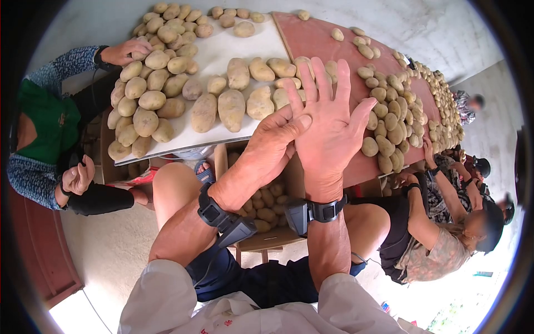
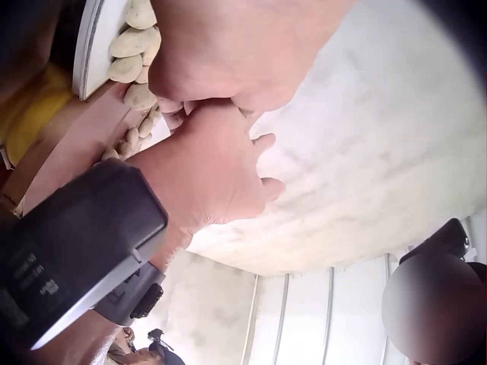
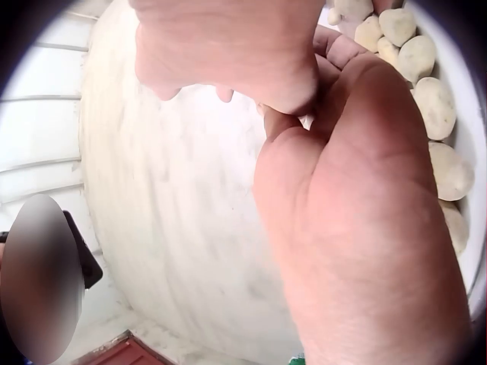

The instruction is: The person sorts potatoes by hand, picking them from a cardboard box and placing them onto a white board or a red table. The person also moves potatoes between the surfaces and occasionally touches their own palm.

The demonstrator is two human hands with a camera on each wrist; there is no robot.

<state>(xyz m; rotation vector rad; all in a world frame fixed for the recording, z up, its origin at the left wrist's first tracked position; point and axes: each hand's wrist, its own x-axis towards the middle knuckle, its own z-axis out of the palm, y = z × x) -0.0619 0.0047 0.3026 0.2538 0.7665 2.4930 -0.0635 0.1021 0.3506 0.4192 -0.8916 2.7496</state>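
L hand (image 1: 264, 142) has the R hand (image 1: 328, 131) by its little-finger edge: thumb laid on the palm, rest of L fingers mostly hidden behind. R hand is spread, fingers straight up, thumb out wide, palm to wearer, holding nothing. Step in hand, prob.: a hand hold or rub, no potato work by this person. Next move, if on potatoes, would call for L letting go first, then either hand reaching fwd over the board edge.

Below the hands, btwn the knees, a cardboard box (image 1: 264, 243) w/ potatoes inside. Just beyond the hands, white board (image 1: 219, 42) w/ loose potatoes (image 1: 231, 108), piled at its L end; red board (image 1: 359, 161) adjoining on R, w/ more. Person in green (image 1: 47, 119) at L has one hand on the pile; others sit along R side. Pale wall (image 1: 400, 28) at back.

Head cam gives the full palm + box; wrist cams don't. L wrist cam has the R wrist gadget (image 2: 84, 251) up close, + smth yellow (image 2: 30, 114) not seen from head. Both wrist cams add ribbed panels (image 2: 327, 312). Exact finger overlap: can't tell.
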